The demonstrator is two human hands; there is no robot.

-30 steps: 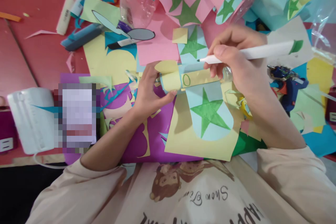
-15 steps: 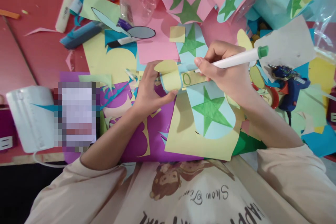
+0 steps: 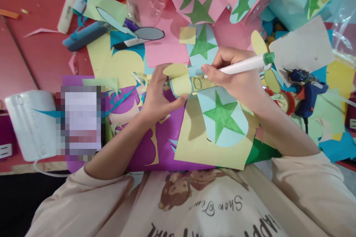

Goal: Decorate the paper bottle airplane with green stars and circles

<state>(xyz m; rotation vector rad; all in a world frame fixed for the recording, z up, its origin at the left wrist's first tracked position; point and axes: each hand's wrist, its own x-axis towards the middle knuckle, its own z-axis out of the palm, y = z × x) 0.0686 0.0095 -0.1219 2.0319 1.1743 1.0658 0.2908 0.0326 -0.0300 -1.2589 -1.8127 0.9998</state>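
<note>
My right hand [image 3: 236,70] is closed around a white marker [image 3: 241,66] with a green end. The marker's tip touches a narrow yellow paper strip [image 3: 213,82], just right of a green oval drawn on it. My left hand [image 3: 158,94] holds a small paper piece [image 3: 180,83] of yellow and light blue between thumb and fingers, at the strip's left end. Light blue rounded paper with a green star [image 3: 224,114] lies below the strip, and another green star [image 3: 204,42] on light blue shows above it.
A phone [image 3: 82,118] and a white device [image 3: 32,126] are at the left. Glue sticks [image 3: 69,7] and a clear plastic cup [image 3: 144,0] lie farther back. At the right are a blue glue gun [image 3: 307,98] and red-handled scissors [image 3: 290,103]. Paper scraps surround my hands.
My right hand and the marker have shifted slightly left, bringing the tip nearer the green oval. My left hand keeps its hold in nearly the same place.
</note>
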